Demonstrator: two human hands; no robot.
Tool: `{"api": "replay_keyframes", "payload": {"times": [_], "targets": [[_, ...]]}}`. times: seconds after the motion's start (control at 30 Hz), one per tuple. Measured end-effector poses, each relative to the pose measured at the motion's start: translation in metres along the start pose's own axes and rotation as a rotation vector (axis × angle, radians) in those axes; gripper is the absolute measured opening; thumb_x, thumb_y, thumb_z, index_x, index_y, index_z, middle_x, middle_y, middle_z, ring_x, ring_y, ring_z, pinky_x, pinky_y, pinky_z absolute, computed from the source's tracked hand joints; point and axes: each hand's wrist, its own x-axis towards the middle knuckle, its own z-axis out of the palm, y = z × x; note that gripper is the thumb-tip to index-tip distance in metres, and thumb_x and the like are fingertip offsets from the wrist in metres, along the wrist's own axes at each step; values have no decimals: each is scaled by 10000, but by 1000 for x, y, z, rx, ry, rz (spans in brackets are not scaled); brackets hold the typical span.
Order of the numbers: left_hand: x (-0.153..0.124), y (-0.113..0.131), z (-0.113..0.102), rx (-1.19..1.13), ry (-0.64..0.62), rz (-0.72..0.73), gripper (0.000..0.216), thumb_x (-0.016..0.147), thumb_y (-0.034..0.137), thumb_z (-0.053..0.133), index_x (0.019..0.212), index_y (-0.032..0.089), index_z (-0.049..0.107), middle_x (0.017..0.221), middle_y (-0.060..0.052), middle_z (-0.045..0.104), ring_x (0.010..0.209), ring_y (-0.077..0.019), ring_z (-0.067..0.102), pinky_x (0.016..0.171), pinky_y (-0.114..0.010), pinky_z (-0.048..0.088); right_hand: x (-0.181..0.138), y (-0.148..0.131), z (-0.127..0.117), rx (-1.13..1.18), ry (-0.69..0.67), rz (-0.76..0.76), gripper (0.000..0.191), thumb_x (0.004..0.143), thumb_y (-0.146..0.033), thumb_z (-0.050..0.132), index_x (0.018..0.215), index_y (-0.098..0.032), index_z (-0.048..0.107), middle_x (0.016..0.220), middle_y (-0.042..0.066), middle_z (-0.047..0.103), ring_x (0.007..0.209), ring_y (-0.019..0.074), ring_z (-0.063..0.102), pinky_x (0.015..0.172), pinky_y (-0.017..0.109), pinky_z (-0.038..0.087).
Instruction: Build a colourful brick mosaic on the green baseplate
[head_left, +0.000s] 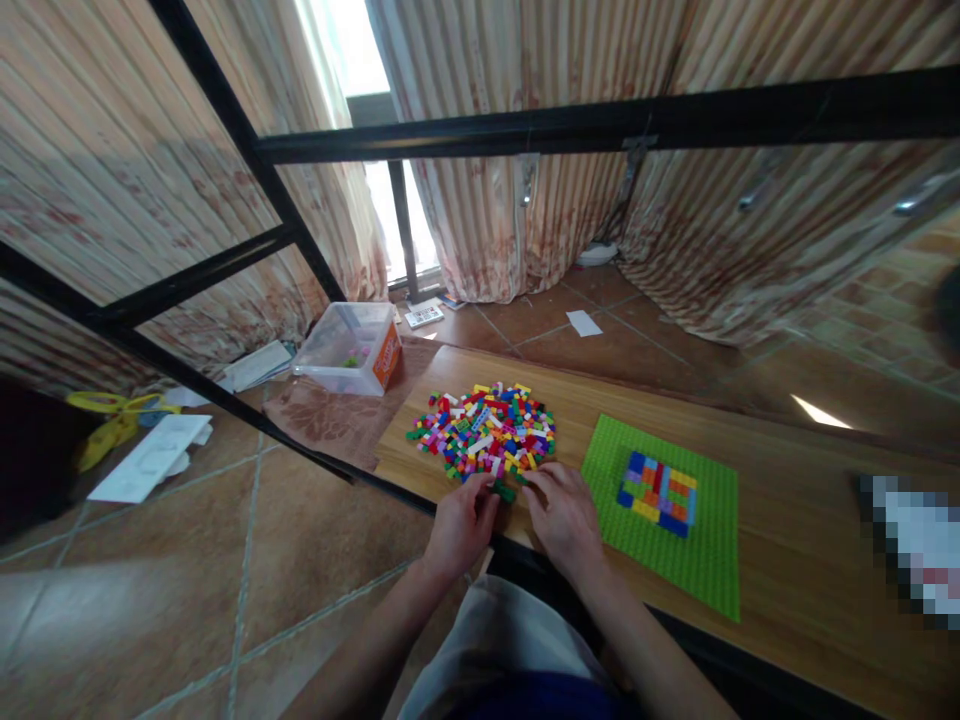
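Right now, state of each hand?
Left hand: partly curled at dark green bricks; can't tell if gripping.
Right hand: bent beside them; can't tell either.

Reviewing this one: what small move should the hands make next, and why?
Probably use the left hand and right hand to separate one of the dark green bricks: these lie between them, at the near edge of the brick pile, and the green baseplate has bare studs around its multicoloured block, leaving space.
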Motion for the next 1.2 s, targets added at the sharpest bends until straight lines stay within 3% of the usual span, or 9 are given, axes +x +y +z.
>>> {"api": "replay_keyframes", "payload": {"times": [0.47,0.83,1.2], "targets": [[3,-2,0,-9,6,-22,200,908,213,552,1094,196,622,902,-29,734,785,-168,694,700,-266,511,2,6,4,-5,-18,73,174,904,-221,551,977,-189,706,984,90,686,949,246,586,852,365,429],[6,-2,-2,-9,16,11,176,910,213,529,1059,198,622,932,-44,727,816,-181,694,738,-286,522,13,-1,-6,-158,-156,29,118,918,-204,552,904,-204,670,940,79,670,933,232,575,836,340,405],[9,-6,-2,4,20,54,191,909,246,512,1063,200,616,878,-38,730,804,-194,709,734,-305,541,16,-12,-8,-141,-129,93,104,902,-209,564,856,-194,656,923,72,677,931,231,575,861,348,407]]}}
